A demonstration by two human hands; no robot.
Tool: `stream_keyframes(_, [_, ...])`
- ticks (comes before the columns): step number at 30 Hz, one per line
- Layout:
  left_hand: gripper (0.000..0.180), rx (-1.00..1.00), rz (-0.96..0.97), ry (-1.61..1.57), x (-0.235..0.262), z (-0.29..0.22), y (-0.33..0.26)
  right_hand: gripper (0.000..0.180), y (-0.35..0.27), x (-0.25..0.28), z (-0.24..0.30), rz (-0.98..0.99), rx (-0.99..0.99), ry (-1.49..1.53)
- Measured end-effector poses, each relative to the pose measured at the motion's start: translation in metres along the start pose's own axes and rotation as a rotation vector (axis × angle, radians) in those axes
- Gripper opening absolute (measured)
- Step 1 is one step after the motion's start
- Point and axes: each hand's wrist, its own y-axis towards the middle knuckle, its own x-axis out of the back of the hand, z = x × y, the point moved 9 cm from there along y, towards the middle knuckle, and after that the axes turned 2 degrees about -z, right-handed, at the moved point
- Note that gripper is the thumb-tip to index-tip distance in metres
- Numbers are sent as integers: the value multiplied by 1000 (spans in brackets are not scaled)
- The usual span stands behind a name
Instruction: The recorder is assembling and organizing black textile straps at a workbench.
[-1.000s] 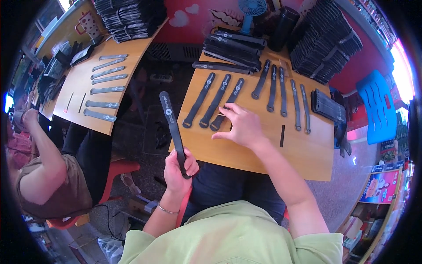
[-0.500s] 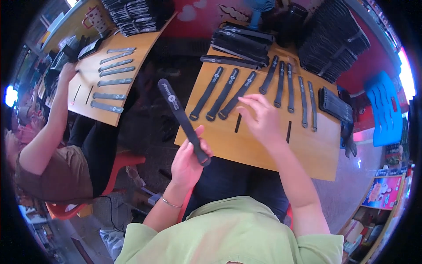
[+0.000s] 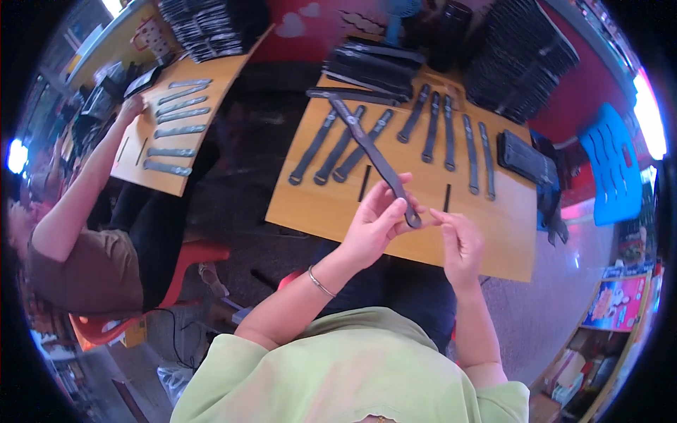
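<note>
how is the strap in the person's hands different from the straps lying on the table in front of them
The held strap is lifted off the wooden table, pinched at its near end by the left hand with the right hand at its tip; the table straps lie flat and untouched. The held strap slants away alone, while the table straps sit side by side in a row. Both are long, narrow and dark.

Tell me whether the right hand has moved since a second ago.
Yes. The right hand left the straps on the wooden table and drew back to its near edge.
</note>
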Motion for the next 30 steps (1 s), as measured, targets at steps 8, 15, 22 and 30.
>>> stream_keyframes(8, [37,28,-43,71,31,22,0,27,-29,-2,-29,92,-140,-1])
stream_keyframes(15, [36,61,-58,70,36,35,-4,32,-30,-5,-13,72,-22,-108])
stream_keyframes(22, [38,15,-124,70,37,37,-7,30,-36,-11,-11,51,19,-180])
stream_keyframes(30, [38,-56,-120,176,35,31,-7,32,-40,-13,-15,41,-8,-238])
